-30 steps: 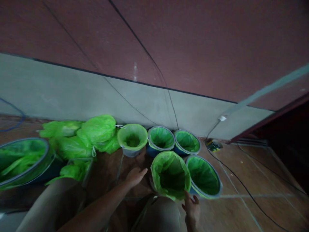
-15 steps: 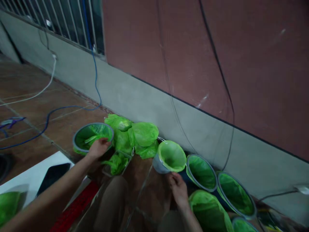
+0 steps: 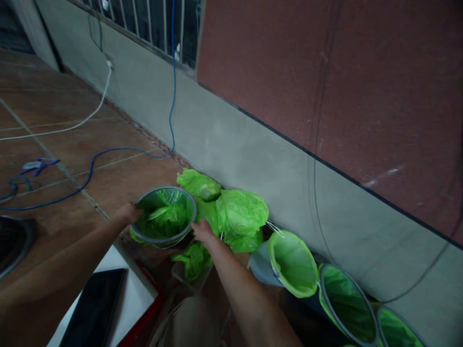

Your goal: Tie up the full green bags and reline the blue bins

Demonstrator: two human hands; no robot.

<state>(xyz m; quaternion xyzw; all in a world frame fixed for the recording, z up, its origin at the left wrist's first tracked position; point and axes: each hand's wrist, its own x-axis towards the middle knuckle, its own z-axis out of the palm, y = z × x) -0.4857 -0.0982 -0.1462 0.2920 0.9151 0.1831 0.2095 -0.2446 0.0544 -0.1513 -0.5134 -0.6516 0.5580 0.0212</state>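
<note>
A round trash bin [image 3: 189, 198] with a grey rim and a green plastic liner stands on the floor ahead of me, loose green bags [image 3: 168, 219] lying inside it. My left hand [image 3: 129, 213] is closed over the left side of its rim. On the opposite side, my right hand [image 3: 203, 230] grips the rim, its fingertips partly hidden. Below my right wrist, a small clear tray [image 3: 197, 285] holds a crumpled green bag [image 3: 193, 260]. Filled green bags [image 3: 241, 212] lie against the wall just right of the bin.
A grey bucket [image 3: 265, 262] with a green liner and other lined bins [image 3: 347, 303] line the wall at right. At left, a white box top [image 3: 139, 284] carries a dark flat device [image 3: 96, 308]. A blue cable [image 3: 92, 168] and a purple-handled clamp [image 3: 38, 165] lie on the floor.
My right hand has moved left from beside the grey bucket to the bin's right rim. My left hand has shifted from inside the bin to its left rim. The view has turned left.
</note>
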